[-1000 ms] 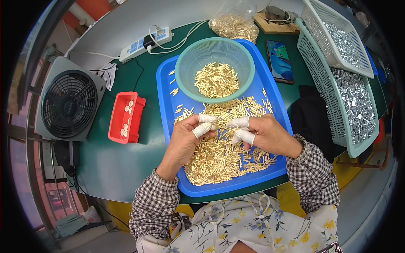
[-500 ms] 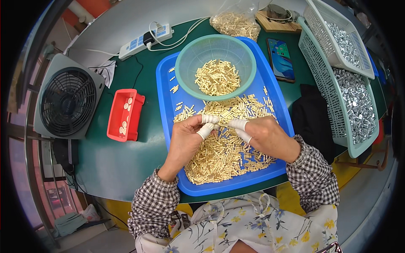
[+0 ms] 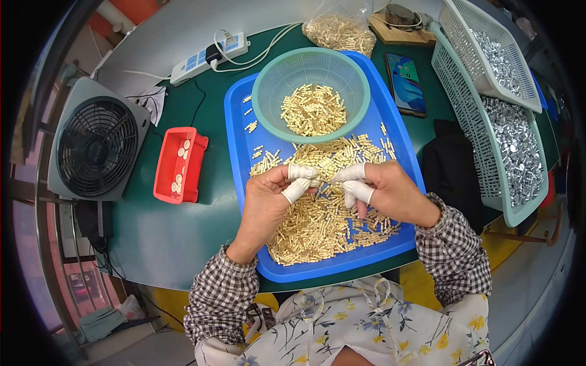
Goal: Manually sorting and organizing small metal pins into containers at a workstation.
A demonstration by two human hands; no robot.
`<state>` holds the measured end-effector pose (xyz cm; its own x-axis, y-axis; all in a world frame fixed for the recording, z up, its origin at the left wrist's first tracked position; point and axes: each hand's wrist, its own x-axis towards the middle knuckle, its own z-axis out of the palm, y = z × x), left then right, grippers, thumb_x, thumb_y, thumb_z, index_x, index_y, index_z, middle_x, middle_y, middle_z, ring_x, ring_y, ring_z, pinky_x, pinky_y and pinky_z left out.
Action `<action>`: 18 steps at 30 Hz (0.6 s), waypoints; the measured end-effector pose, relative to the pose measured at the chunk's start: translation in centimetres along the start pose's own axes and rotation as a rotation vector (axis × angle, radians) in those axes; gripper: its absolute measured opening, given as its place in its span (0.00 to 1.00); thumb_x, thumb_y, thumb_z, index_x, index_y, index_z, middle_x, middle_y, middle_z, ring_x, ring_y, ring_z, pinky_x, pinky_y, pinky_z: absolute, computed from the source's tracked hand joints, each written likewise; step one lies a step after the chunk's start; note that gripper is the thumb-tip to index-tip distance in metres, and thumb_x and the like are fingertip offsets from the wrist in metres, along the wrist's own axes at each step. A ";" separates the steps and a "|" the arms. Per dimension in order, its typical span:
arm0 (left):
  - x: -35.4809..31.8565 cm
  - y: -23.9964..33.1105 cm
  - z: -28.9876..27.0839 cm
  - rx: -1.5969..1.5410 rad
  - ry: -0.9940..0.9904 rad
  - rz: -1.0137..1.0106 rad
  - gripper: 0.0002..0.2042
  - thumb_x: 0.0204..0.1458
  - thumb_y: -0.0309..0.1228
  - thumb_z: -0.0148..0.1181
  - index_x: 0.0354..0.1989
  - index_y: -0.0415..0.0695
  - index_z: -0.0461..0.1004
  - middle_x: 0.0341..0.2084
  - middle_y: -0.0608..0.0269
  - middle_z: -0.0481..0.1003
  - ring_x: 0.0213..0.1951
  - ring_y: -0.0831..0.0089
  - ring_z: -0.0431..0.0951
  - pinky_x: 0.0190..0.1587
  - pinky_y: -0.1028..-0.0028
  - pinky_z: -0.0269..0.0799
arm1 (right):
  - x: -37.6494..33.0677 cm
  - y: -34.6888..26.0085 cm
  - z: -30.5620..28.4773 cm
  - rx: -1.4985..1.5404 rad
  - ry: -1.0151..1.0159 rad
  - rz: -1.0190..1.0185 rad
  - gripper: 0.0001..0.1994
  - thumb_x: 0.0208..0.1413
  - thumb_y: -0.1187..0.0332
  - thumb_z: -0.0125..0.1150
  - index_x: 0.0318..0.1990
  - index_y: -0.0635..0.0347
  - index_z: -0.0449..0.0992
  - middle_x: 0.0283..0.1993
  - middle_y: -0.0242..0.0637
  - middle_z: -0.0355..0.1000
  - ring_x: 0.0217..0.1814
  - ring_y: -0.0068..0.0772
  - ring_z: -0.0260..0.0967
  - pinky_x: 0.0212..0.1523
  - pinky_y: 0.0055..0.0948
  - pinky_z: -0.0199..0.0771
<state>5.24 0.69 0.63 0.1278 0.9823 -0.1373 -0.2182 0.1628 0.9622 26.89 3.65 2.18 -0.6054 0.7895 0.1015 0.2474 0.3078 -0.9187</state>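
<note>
a heap of small brass-coloured metal pieces [image 3: 323, 213] is lying in the middle of a shallow blue plastic tray [image 3: 241, 183], and both hands are working right above it. the left hand [image 3: 268, 198] and the right hand [image 3: 384, 192] are meeting fingertip to fingertip over the heap, wearing white rubber finger cots [image 3: 299, 183] on thumbs and forefingers. each grip is pinching together at the tips; whatever is sitting between them is too small to make out, so i cannot tell whether a piece is clamped there.

just behind the hands, a round pale green mesh basket [image 3: 274, 79] is standing in the far half of the tray, holding more of the same pieces. a few stray ones are lying loose on the tray floor beside it.

the tray is resting on a dark green bench [image 3: 177, 238]. to its left a small red plastic bin [image 3: 177, 165] is sitting with pale round bits inside, and beyond that a grey box fan [image 3: 97, 146] is facing up. a white power strip [image 3: 207, 52] is lying at the far edge, a clear bag of brass pieces [image 3: 339, 30] beside it. on the right a smartphone [image 3: 406, 82] is lying flat, next to two pale green slotted baskets of silvery parts [image 3: 506, 122].

the fisheye rim is cutting off the room's corners, and the bench's near edge is hiding behind checked sleeves [image 3: 223, 293].
</note>
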 end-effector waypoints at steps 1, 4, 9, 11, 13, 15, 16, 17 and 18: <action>-0.1 0.1 0.1 0.030 -0.006 0.012 0.07 0.52 0.21 0.56 0.38 0.35 0.75 0.35 0.58 0.76 0.36 0.73 0.77 0.41 0.74 0.76 | 0.2 -0.8 -0.6 0.236 -0.072 0.215 0.13 0.50 0.77 0.56 0.45 0.66 0.72 0.26 0.44 0.72 0.22 0.36 0.71 0.22 0.30 0.71; -0.1 0.1 0.3 0.051 -0.004 0.024 0.07 0.52 0.21 0.56 0.39 0.35 0.75 0.35 0.57 0.76 0.36 0.72 0.77 0.42 0.73 0.76 | -0.2 -0.4 -0.1 0.141 -0.056 0.161 0.14 0.48 0.77 0.57 0.44 0.68 0.72 0.27 0.47 0.72 0.24 0.40 0.72 0.24 0.33 0.71; -0.1 0.5 0.7 0.015 0.035 0.024 0.08 0.52 0.22 0.56 0.40 0.34 0.74 0.35 0.58 0.76 0.36 0.72 0.77 0.42 0.73 0.76 | -0.5 0.4 0.3 -0.520 0.093 -0.316 0.14 0.46 0.78 0.58 0.43 0.69 0.72 0.26 0.46 0.71 0.24 0.39 0.71 0.23 0.33 0.71; -0.1 0.6 0.7 0.007 0.046 0.024 0.08 0.52 0.22 0.56 0.40 0.34 0.74 0.34 0.58 0.77 0.36 0.72 0.77 0.42 0.73 0.76 | -0.5 0.2 0.3 -0.519 0.078 -0.287 0.14 0.46 0.78 0.58 0.42 0.69 0.72 0.25 0.45 0.71 0.24 0.39 0.71 0.23 0.33 0.70; 0.0 0.4 0.5 -0.058 0.039 -0.012 0.08 0.52 0.23 0.57 0.39 0.35 0.73 0.33 0.59 0.76 0.34 0.73 0.77 0.40 0.74 0.76 | -0.7 -0.3 0.4 -0.499 0.062 -0.323 0.13 0.46 0.78 0.57 0.42 0.70 0.71 0.24 0.44 0.71 0.24 0.39 0.71 0.23 0.33 0.70; 0.0 0.5 0.4 -0.090 0.036 -0.029 0.07 0.52 0.24 0.57 0.39 0.35 0.73 0.32 0.59 0.76 0.34 0.74 0.77 0.38 0.74 0.76 | -0.7 -0.5 0.4 -0.488 0.055 -0.343 0.13 0.46 0.78 0.57 0.42 0.70 0.71 0.24 0.43 0.70 0.24 0.39 0.71 0.23 0.33 0.70; 0.0 0.6 0.4 -0.089 0.040 -0.078 0.07 0.52 0.24 0.57 0.38 0.35 0.73 0.31 0.60 0.76 0.33 0.74 0.77 0.37 0.75 0.75 | -0.8 -0.6 0.3 -0.506 0.059 -0.360 0.13 0.46 0.78 0.57 0.42 0.71 0.71 0.24 0.43 0.70 0.24 0.39 0.71 0.23 0.33 0.70; 0.0 0.7 0.4 -0.088 0.044 -0.128 0.07 0.53 0.24 0.56 0.38 0.36 0.72 0.31 0.60 0.76 0.32 0.75 0.76 0.35 0.76 0.75 | -0.8 -0.6 0.3 -0.523 0.063 -0.376 0.13 0.45 0.78 0.57 0.41 0.71 0.71 0.24 0.43 0.70 0.24 0.40 0.71 0.24 0.34 0.70; 0.0 0.7 0.4 -0.087 0.048 -0.177 0.06 0.53 0.25 0.56 0.37 0.36 0.72 0.30 0.61 0.76 0.31 0.76 0.76 0.33 0.77 0.74 | -0.9 -0.7 0.2 -0.539 0.066 -0.393 0.13 0.45 0.78 0.57 0.41 0.71 0.70 0.24 0.43 0.70 0.24 0.40 0.70 0.24 0.34 0.70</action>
<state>5.49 0.80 1.44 0.1260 0.9405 -0.3156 -0.2796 0.3389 0.8983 27.06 2.63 2.62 -0.6841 0.5899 0.4289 0.3718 0.7880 -0.4908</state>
